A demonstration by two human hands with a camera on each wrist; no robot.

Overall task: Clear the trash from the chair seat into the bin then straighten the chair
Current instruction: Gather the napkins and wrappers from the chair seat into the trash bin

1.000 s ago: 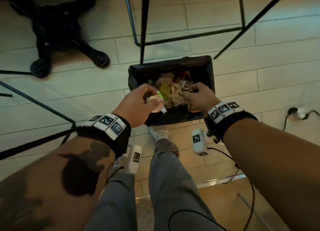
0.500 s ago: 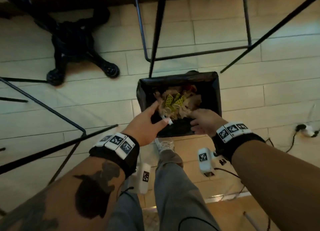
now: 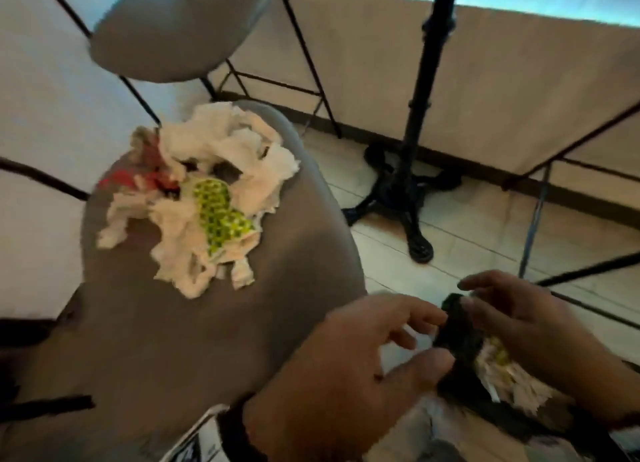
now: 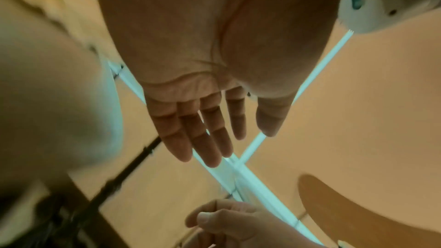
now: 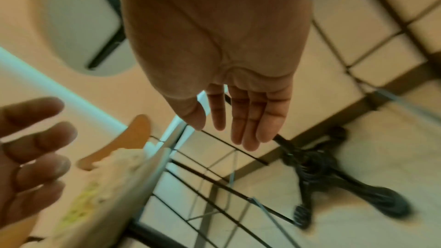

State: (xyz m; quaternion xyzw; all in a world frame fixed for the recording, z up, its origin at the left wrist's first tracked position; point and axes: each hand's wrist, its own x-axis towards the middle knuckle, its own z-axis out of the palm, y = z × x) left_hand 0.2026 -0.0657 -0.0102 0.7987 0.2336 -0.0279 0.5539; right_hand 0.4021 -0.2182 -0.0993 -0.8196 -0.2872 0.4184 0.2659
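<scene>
A heap of crumpled white napkins with a green-patterned wrapper and red scraps [image 3: 204, 198] lies on the grey chair seat [image 3: 166, 350], left of centre in the head view. Low on the right stands the black bin [image 3: 457, 340], with paper trash [image 3: 502, 371] inside it. My left hand [image 3: 412, 340] and right hand [image 3: 498, 302] hover over the bin's rim, fingers spread and holding nothing. Each wrist view confirms an empty hand with straight fingers: the left hand [image 4: 214, 131] and the right hand [image 5: 241, 120]. The seat's trash [image 5: 105, 186] shows blurred at lower left.
A black cast-iron table base [image 3: 408, 198] and its pole stand on the tiled floor right of the seat. A second grey chair [image 3: 173, 28] is at top left. Thin black metal legs [image 3: 533, 226] cross the right side. A beige wall runs behind.
Both hands have let go of the trash they held over the bin and now stand open. The head view has swung up from the bin to the chair seat.
</scene>
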